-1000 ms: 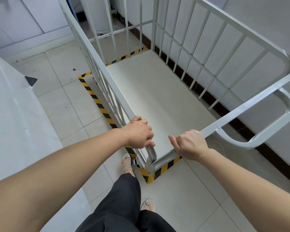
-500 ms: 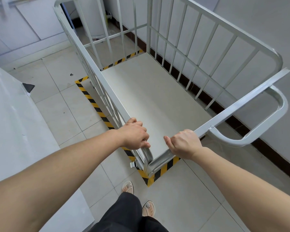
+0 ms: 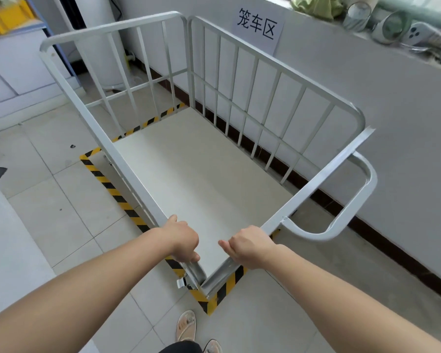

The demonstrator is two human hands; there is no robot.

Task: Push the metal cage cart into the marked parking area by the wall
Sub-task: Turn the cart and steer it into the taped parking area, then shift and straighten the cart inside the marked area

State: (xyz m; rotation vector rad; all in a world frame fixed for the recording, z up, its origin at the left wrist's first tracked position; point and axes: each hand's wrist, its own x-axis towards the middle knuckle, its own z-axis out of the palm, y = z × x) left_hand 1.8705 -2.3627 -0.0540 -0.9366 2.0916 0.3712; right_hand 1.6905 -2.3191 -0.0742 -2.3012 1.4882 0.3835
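Note:
The white metal cage cart (image 3: pixel 127 171) stands against the wall, its flat deck inside a floor rectangle of yellow-and-black striped tape (image 3: pixel 107 186). The tape shows along the cart's left side, at the far end and at the near corner. My left hand (image 3: pixel 182 240) is closed over the near end of the left top rail. My right hand (image 3: pixel 250 244) grips the near cross rail beside the corner. A curved push handle (image 3: pixel 351 220) juts from that rail on the right. The cart holds nothing.
A paper sign with characters (image 3: pixel 257 25) hangs on the wall above the cart. A ledge at the top right carries glass jars (image 3: pixel 357 16) and other items. A yellow bin (image 3: pixel 5 16) sits on a white cabinet at the left. A white surface (image 3: pixel 8 250) borders my left arm.
The view has tilted up and drawn back, bringing the wall sign and ledge into sight. Both hands keep their grip on the rails. My feet have stepped back from the corner.

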